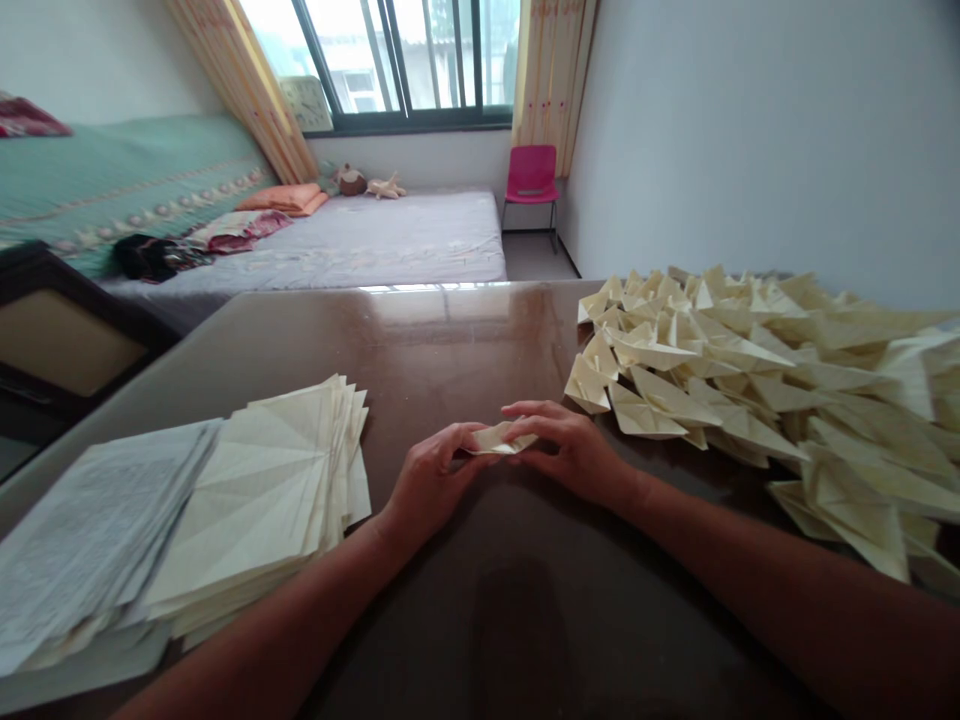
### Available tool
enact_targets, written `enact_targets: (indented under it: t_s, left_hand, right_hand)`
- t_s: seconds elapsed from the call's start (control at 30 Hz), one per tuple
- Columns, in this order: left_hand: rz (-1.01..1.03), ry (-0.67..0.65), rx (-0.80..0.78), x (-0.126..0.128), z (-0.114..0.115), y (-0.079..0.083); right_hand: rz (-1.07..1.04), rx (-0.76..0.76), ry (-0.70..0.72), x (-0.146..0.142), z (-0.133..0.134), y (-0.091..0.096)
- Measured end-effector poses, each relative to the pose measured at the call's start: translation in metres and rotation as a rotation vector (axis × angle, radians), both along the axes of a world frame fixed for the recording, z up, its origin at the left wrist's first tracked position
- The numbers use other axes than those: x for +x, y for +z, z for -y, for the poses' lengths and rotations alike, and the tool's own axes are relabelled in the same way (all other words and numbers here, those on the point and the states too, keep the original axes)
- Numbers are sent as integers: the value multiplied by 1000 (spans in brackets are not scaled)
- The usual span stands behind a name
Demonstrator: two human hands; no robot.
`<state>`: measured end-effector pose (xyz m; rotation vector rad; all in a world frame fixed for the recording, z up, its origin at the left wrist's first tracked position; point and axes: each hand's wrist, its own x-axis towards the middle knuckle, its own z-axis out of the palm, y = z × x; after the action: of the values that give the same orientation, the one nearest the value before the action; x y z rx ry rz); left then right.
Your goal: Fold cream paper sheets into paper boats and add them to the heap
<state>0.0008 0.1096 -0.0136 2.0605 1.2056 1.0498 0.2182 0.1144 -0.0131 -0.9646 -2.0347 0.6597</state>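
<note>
My left hand and my right hand meet at the middle of the brown table. Both pinch a small, partly folded piece of cream paper that lies low over the tabletop. The left fingers grip its left end, and the right fingers curl over its right end. A stack of flat, creased cream sheets lies to the left of my left hand. A big heap of folded cream paper shapes spreads to the right of my right hand.
A pile of grey printed sheets lies at the table's left edge. Beyond the table are a bed with cushions and clothes, a pink chair by the window, and a dark frame at the left.
</note>
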Motion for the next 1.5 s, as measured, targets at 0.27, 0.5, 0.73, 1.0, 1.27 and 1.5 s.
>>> enact_targets:
  t_s: [0.27, 0.5, 0.73, 1.0, 1.27, 1.5]
  left_hand:
    - [6, 16, -9, 0, -1, 1]
    - [30, 59, -62, 1, 0, 1]
    - [63, 65, -78, 4, 1, 2]
    - [99, 71, -51, 6, 3, 5]
    - [124, 90, -142, 7, 4, 8]
    - [192, 52, -320, 7, 1, 6]
  right_hand:
    - [-179, -332, -8, -1, -1, 1]
    - [-235, -530, -77, -2, -2, 8]
    - [-400, -665, -78, -6, -1, 6]
    - [-479, -714, -69, -10, 5, 8]
    - [-438, -638, -78, -7, 2, 13]
    - [-210, -458, -126, -3, 0, 15]
